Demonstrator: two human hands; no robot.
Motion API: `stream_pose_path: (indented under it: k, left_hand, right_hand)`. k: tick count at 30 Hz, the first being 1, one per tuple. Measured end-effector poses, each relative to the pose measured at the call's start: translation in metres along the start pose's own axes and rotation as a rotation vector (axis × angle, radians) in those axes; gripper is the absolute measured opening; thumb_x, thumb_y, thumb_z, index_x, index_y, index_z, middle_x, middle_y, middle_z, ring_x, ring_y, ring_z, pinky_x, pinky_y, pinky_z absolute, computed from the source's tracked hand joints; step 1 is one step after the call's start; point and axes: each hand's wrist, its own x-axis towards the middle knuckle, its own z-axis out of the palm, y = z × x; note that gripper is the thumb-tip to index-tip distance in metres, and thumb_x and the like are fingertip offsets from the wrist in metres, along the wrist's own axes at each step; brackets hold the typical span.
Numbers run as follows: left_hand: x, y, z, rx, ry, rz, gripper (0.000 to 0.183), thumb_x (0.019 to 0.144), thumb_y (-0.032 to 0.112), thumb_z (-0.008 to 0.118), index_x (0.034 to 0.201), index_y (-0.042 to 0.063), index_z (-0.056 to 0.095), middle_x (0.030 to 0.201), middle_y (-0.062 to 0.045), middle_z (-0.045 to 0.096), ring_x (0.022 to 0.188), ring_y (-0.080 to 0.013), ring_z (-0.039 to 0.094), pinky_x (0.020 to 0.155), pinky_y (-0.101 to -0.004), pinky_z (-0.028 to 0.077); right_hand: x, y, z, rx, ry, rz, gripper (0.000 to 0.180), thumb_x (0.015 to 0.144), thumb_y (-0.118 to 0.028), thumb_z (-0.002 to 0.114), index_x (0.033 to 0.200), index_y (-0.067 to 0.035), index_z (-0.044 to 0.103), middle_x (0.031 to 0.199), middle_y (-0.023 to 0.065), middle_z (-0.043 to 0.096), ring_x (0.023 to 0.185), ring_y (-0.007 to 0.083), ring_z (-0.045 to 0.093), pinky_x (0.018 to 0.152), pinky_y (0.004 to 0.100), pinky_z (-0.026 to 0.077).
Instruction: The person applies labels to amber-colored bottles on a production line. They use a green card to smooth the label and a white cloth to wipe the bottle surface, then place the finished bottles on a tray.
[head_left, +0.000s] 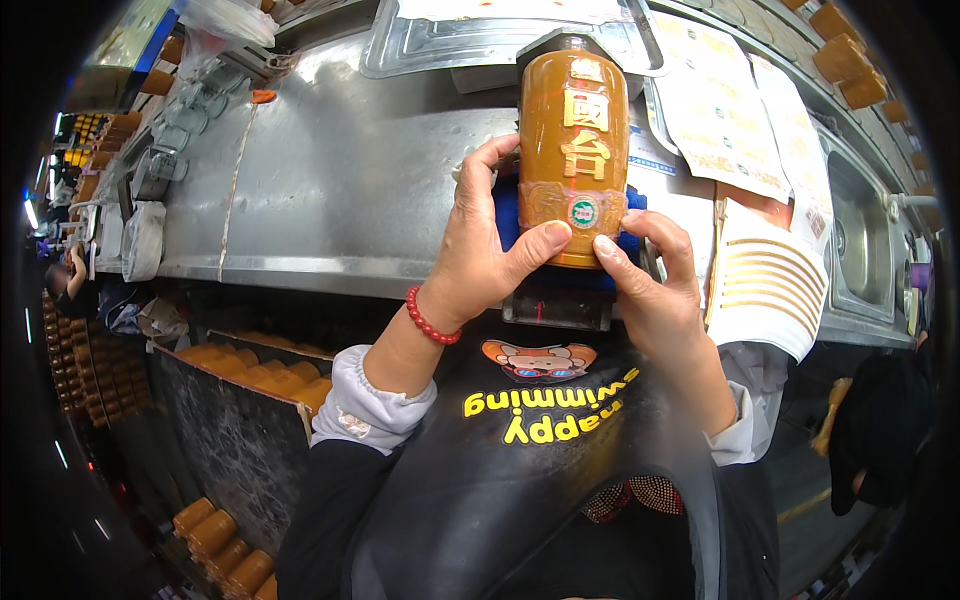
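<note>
An amber-brown bottle (574, 161) with raised gold characters and a round green-and-white emblem lies on a dark stand (555, 311) padded with blue cloth (637, 201). My left hand (487, 232) curls around its left side, with the thumb on the lower front and a red bead bracelet at the wrist. At the lower right of the bottle, my right hand (660, 262) presses its thumb and index finger near the base, around a translucent patterned band (536, 202). Whether this hand bears any of the bottle's weight cannot be told.
Sheets of decals (720, 112) and a sheet with gold stripes (769, 281) lie on the right, before a steel sink (862, 225). A metal tray (375, 56) stands behind the bottle. Glass jars (172, 135) line the left. Below the steel counter (322, 180) is a crate of brown bottles (255, 371).
</note>
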Motion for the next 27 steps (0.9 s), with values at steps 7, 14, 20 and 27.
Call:
stream_pose_path:
  k: [7,14,20,27]
  left_hand:
    - [0.002,0.002,0.001,-0.046,0.005,-0.022,0.088,0.086,0.044,0.079,0.145,-0.003,0.032,0.139,-0.023,0.045,0.131,-0.0318,0.045,0.114,-0.0439,0.035]
    - [0.003,0.004,0.005,0.093,-0.003,0.037,0.091,0.085,0.043,0.079,0.146,-0.005,0.03,0.138,-0.025,0.045,0.132,-0.0346,0.046,0.114,-0.0438,0.036]
    - [0.004,0.005,0.003,0.082,-0.008,0.016,0.091,0.086,0.044,0.079,0.146,-0.005,0.031,0.141,-0.025,0.044,0.133,-0.0341,0.046,0.114,-0.0437,0.035]
    - [0.0,-0.008,-0.007,-0.017,-0.07,0.056,0.098,0.09,0.059,0.069,0.153,-0.004,0.028,0.147,-0.024,0.044,0.138,-0.0332,0.044,0.117,-0.0426,0.032]
  right_hand:
    - [-0.009,0.002,0.008,0.116,0.06,0.073,0.068,0.065,0.015,0.066,0.127,-0.01,0.071,0.127,0.015,0.053,0.117,0.0346,0.056,0.1,0.0434,0.049]
    - [-0.005,0.0,-0.003,0.031,0.014,0.065,0.07,0.063,0.016,0.064,0.129,-0.009,0.07,0.125,0.016,0.055,0.117,0.0348,0.056,0.1,0.0436,0.048]
    - [-0.005,0.001,-0.004,0.036,0.011,0.036,0.069,0.064,0.017,0.063,0.128,-0.008,0.07,0.125,0.0159,0.055,0.117,0.0351,0.056,0.101,0.0441,0.048]
    - [-0.006,0.0,-0.004,0.014,-0.003,0.023,0.069,0.063,0.017,0.063,0.127,-0.008,0.07,0.124,0.0157,0.055,0.117,0.0349,0.056,0.101,0.0447,0.048]
